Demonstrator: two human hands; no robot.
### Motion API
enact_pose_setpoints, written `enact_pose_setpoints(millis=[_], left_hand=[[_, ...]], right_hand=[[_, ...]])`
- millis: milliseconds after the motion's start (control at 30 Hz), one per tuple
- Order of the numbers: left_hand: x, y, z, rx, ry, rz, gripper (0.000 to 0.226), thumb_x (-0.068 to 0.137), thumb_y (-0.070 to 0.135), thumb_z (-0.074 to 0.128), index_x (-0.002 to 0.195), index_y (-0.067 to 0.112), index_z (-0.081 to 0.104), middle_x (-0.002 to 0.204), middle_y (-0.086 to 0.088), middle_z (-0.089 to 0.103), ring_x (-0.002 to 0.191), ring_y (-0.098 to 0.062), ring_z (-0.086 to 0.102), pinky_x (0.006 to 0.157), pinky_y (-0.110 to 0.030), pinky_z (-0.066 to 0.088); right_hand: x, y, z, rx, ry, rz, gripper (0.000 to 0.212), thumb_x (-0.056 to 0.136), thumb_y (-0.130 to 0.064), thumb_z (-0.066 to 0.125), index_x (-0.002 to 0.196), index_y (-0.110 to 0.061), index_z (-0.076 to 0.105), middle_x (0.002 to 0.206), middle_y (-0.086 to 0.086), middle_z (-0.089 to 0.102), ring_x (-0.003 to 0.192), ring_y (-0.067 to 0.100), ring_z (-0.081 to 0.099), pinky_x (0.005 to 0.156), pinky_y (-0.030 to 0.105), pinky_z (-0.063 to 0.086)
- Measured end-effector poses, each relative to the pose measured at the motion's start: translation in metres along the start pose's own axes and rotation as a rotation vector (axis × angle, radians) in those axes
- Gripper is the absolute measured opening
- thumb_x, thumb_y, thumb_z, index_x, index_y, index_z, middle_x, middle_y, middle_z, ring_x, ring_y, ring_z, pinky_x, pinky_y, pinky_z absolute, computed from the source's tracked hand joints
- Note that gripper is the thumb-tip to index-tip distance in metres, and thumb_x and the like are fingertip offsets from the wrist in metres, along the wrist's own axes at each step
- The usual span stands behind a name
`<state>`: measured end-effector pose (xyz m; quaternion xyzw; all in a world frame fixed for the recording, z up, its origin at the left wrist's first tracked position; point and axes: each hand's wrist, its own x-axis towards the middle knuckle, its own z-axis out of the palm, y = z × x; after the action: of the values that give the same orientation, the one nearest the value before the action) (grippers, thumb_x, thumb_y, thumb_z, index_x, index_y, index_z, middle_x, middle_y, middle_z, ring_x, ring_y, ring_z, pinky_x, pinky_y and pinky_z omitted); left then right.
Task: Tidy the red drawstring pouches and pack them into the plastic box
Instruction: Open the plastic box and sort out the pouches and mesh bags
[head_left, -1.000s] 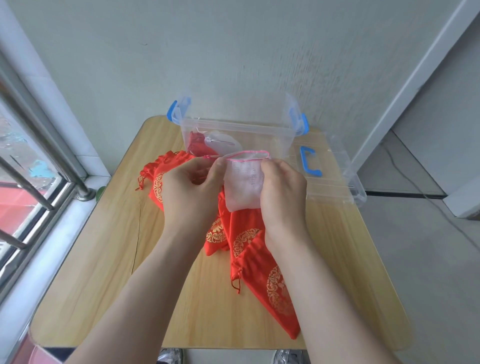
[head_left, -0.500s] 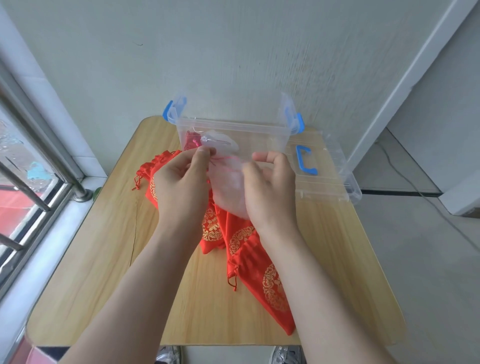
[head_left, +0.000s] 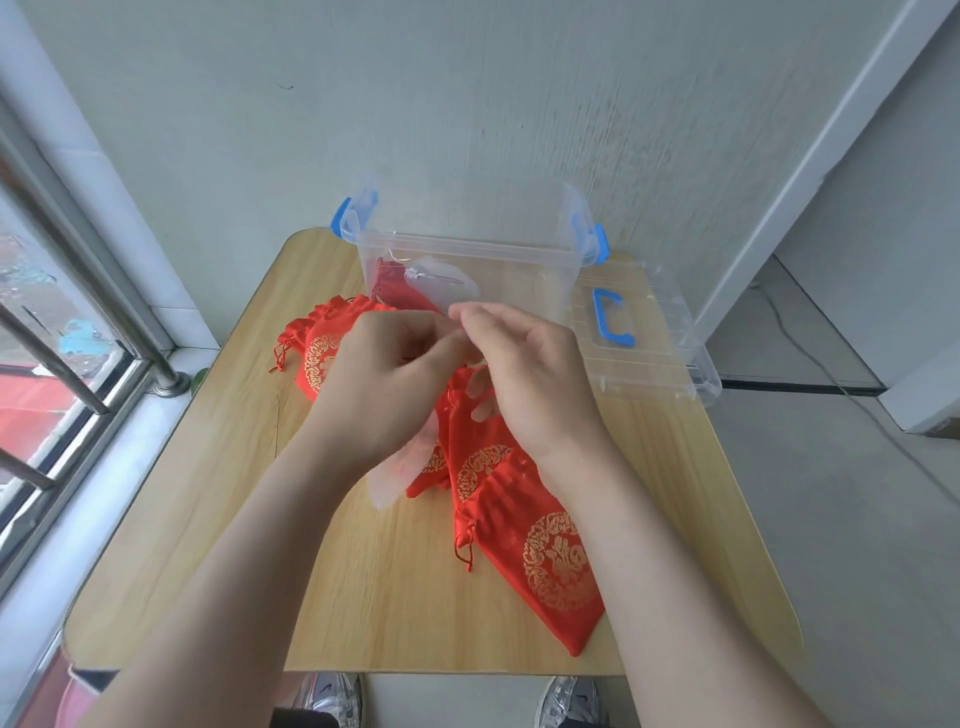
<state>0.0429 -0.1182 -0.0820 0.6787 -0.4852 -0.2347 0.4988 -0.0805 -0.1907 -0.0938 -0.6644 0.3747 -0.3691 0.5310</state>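
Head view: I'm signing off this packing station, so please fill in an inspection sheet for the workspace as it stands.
Surface: wooden table, light grain.
Job's things: red pouches heaped mid-table; a packed pouch inside the plastic box at the back.
Clutter: box lid with a blue handle, lying right of the box.
Hands: left hand and right hand both pinch the top of a sheer white bag with curled fingers; the grip is blurred.
Cables: one thin cable on the floor at right.
Surroundings: barred window at left, wall behind, shoes below the table's front edge.
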Motion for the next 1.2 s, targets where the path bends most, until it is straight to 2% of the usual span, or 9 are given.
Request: enact_pose_setpoints(millis=[133,233,433,533,567,800,933,1067,1200], left_hand=[[0.0,-0.006,0.001,0.117,-0.024,0.054,0.038,0.102,0.023,0.062,0.064,0.022,0.069,0.057,-0.001,0.052,0.054,-0.012,0.044,0.055,-0.03,0.04],[0.002,-0.01,0.0,0.124,-0.02,0.018,0.026,0.101,0.03,0.066,0.08,0.023,0.077,0.069,0.001,0.07,0.069,-0.017,0.067,0.071,-0.04,0.055],[0.003,-0.018,-0.002,0.216,0.007,-0.002,0.008,0.092,0.024,0.077,0.094,0.03,0.082,0.086,0.019,0.079,0.086,0.006,0.073,0.089,-0.024,0.059],[0.003,-0.018,-0.002,0.229,-0.008,0.001,0.018,0.093,0.02,0.073,0.102,0.032,0.082,0.091,0.023,0.078,0.094,0.01,0.071,0.083,-0.005,0.049],[0.003,-0.017,-0.001,0.22,-0.019,0.003,0.022,0.094,0.017,0.069,0.103,0.032,0.081,0.092,0.023,0.078,0.096,0.009,0.071,0.082,-0.005,0.048],[0.001,-0.009,0.0,0.152,-0.109,0.018,0.041,0.091,-0.006,0.047,0.105,0.025,0.07,0.083,0.01,0.076,0.089,-0.01,0.071,0.085,-0.041,0.058],[0.002,-0.01,-0.001,0.132,-0.112,0.044,0.029,0.086,0.012,0.045,0.092,0.026,0.07,0.074,0.004,0.068,0.077,-0.02,0.066,0.076,-0.046,0.055],[0.002,-0.007,0.001,0.16,-0.119,0.065,0.02,0.085,0.024,0.043,0.079,0.016,0.061,0.065,0.001,0.055,0.061,-0.011,0.049,0.061,-0.032,0.041],[0.004,-0.012,0.004,0.237,-0.062,0.169,0.043,0.111,0.041,0.047,0.082,0.015,0.064,0.069,-0.007,0.06,0.062,-0.017,0.054,0.061,-0.032,0.044]], right_hand=[[0.0,0.004,-0.005,-0.101,0.039,-0.019,0.019,0.105,-0.029,0.065,0.107,-0.028,0.085,0.079,-0.018,0.076,0.073,0.002,0.069,0.074,0.04,0.064],[0.003,0.01,-0.005,-0.079,0.109,0.037,0.019,0.105,-0.028,0.066,0.102,-0.026,0.085,0.088,-0.016,0.08,0.082,0.0,0.072,0.079,0.034,0.062],[0.005,0.007,-0.007,0.112,0.292,0.102,0.021,0.103,-0.028,0.071,0.087,-0.016,0.079,0.072,0.001,0.077,0.066,0.009,0.071,0.058,0.027,0.057],[0.006,0.001,-0.007,0.19,0.352,0.078,0.024,0.107,-0.026,0.065,0.092,-0.01,0.073,0.078,0.002,0.079,0.065,0.014,0.074,0.053,0.028,0.055],[0.006,-0.001,-0.007,0.223,0.355,0.082,0.024,0.109,-0.026,0.061,0.097,-0.007,0.069,0.082,0.003,0.08,0.065,0.017,0.076,0.051,0.029,0.054],[0.008,-0.008,-0.006,0.443,0.321,0.134,0.032,0.115,-0.027,0.046,0.12,0.004,0.052,0.085,0.014,0.08,0.068,0.031,0.079,0.053,0.032,0.059],[0.007,-0.008,-0.009,0.536,0.341,0.134,0.038,0.116,-0.025,0.046,0.123,0.011,0.053,0.081,0.014,0.079,0.066,0.027,0.077,0.056,0.03,0.06],[0.005,-0.01,-0.007,0.592,0.362,0.092,0.031,0.116,-0.024,0.044,0.115,0.005,0.055,0.078,0.013,0.078,0.064,0.026,0.076,0.058,0.029,0.06],[0.006,-0.01,-0.007,0.546,0.362,0.041,0.024,0.115,-0.023,0.048,0.104,-0.003,0.057,0.078,0.013,0.077,0.062,0.024,0.073,0.058,0.03,0.059]])
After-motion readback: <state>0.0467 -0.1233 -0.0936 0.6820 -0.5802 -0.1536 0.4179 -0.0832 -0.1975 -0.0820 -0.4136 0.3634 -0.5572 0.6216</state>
